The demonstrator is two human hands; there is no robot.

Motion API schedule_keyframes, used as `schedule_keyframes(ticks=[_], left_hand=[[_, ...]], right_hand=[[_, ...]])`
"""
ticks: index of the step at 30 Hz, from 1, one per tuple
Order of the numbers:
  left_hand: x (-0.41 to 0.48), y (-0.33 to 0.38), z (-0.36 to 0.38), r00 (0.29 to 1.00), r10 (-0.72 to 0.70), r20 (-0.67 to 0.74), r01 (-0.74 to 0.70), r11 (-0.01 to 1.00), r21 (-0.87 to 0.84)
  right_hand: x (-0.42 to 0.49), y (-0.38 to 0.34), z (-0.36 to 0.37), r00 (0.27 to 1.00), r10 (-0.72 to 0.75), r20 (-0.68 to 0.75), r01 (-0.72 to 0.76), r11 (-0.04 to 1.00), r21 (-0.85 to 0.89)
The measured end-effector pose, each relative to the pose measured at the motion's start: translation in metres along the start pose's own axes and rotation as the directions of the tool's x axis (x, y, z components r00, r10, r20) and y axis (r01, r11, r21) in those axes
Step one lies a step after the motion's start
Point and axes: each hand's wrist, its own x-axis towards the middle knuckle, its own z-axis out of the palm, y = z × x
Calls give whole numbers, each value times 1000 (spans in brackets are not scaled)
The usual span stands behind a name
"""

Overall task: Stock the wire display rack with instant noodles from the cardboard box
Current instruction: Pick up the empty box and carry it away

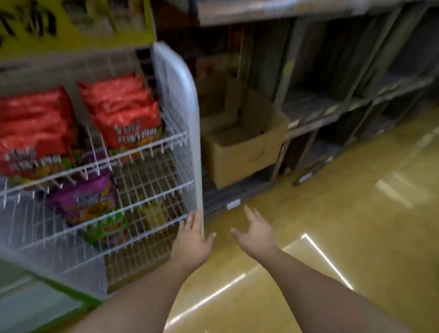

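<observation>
Two hands (191,243) (258,233), one box (242,156), one rack (179,90)

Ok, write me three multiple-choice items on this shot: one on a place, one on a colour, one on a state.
1. Where is the cardboard box relative to the wire rack?
A. on top of it
B. on a low shelf to its right
C. inside its bottom basket

2. What colour are the packs in the upper basket?
A. blue
B. red
C. white

3. How are the left hand and right hand?
A. both open, holding nothing
B. both gripping a pack
C. one carrying the box

Answers: 1 B, the box sits on the shelf beside the rack's side frame; 2 B, two stacks of red packs lie in it; 3 A, the fingers are spread and no pack is in either.
</observation>
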Motion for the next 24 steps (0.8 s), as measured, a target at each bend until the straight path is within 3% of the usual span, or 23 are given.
schedule_keyframes(ticks=[7, 10, 16, 24], left_hand=[[35, 147, -98, 949, 158, -274, -210, 962, -173], [52, 195, -128, 911, 147, -385, -242, 947, -211], [82, 239, -140, 876, 64, -478, -218, 936, -275], [183, 222, -148, 859, -115, -498, -50, 951, -306]], right_hand=[[33, -7, -167, 963, -115, -244, 127, 991, 34], [50, -7, -220, 933, -177, -314, 190, 982, 10], [96, -10, -269, 903, -268, -336, 286, 958, 3], [217, -21, -270, 914, -294, -281, 308, 951, 7]])
